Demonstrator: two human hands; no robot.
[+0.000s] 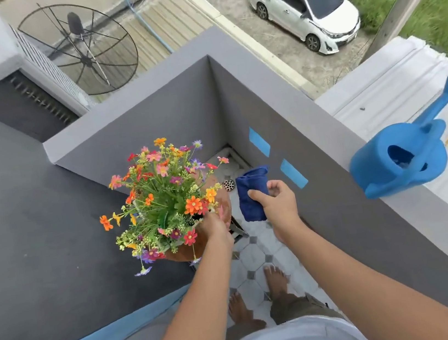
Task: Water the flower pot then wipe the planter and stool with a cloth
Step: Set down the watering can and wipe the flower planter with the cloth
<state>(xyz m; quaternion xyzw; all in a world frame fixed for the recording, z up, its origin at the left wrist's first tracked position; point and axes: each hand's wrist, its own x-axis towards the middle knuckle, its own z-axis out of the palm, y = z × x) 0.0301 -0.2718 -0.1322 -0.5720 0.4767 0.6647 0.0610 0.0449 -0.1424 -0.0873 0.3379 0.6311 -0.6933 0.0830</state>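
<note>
A terracotta planter full of colourful flowers stands in the balcony corner on a stool, of which only a dark leg shows. My left hand grips the planter's right rim, partly hidden by the blooms. Just right of the planter, my right hand holds up a folded dark blue cloth. A blue watering can rests on top of the grey parapet wall at the right, spout pointing away.
The grey parapet wall encloses a narrow tiled floor with a drain in the corner. My bare feet stand on the tiles. Blue tape strips mark the wall. Beyond the wall are a satellite dish and a parked white car.
</note>
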